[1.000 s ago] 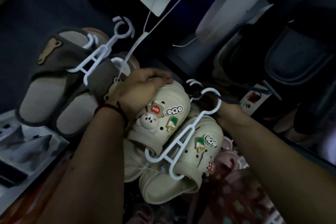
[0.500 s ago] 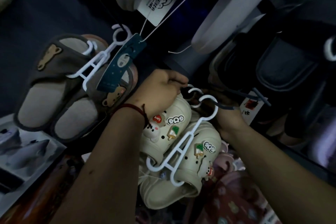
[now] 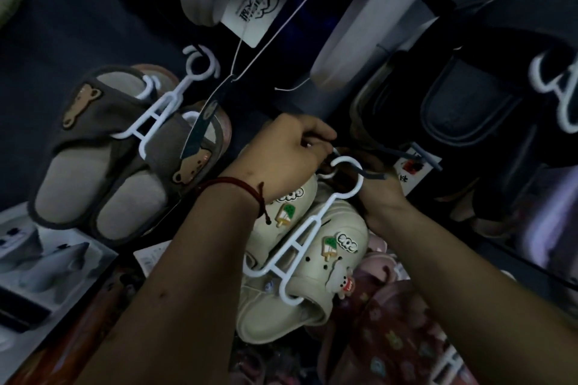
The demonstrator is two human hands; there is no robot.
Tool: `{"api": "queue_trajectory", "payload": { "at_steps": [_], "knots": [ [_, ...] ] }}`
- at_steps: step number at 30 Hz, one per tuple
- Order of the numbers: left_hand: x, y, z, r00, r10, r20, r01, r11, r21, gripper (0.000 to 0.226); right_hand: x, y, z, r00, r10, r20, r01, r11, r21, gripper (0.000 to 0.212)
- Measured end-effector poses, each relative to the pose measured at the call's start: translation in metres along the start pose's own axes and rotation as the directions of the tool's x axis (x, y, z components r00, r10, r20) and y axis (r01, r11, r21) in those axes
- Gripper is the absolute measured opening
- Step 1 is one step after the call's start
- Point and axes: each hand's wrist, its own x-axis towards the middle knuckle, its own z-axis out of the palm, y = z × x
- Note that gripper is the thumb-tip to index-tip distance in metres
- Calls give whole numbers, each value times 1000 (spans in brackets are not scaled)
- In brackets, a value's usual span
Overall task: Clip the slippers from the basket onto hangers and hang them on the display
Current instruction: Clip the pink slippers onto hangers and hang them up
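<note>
White hanger hook (image 3: 347, 159) apparently just beside left fingers (image 3: 316, 134).

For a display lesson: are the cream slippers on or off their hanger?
On: the white hanger lies across both cream slippers, lower prongs apparently hooked into them.

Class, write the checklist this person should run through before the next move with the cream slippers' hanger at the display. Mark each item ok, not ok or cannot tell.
1. Hanger threaded through both cream slippers: ok.
2. Hook caught on a display peg: cannot tell, too dark.
3. Left hand at the hook, fingers curled: ok.
4. Right hand supporting behind the hook: cannot tell, mostly hidden.
5. Brown slippers apart from the cream pair: ok.
6. Dark tag away from the hook: ok.
</note>
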Motion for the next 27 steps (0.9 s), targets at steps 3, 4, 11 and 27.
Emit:
{"api": "queue_trajectory", "payload": {
  "at_steps": [3,4,11,27],
  "knots": [
    [-1,-3,2,1000,-4,25,2,996,93,16,-10,-5,-3,986,-161,-48,149,971,-188,20],
    [-3,-4,3,999,-4,47,-1,995,102,14,-14,-8,-6,975,-210,-77,186,952,-244,20],
    [-12,0,8,997,47,55,-54,989,138,9,-55,-19,-18,991,-137,1,136,990,-34,21],
    [-18,-9,6,999,-24,-41,32,983,181,7,-67,-17,-6,990,-134,-41,136,989,58,20]
  ]
}}
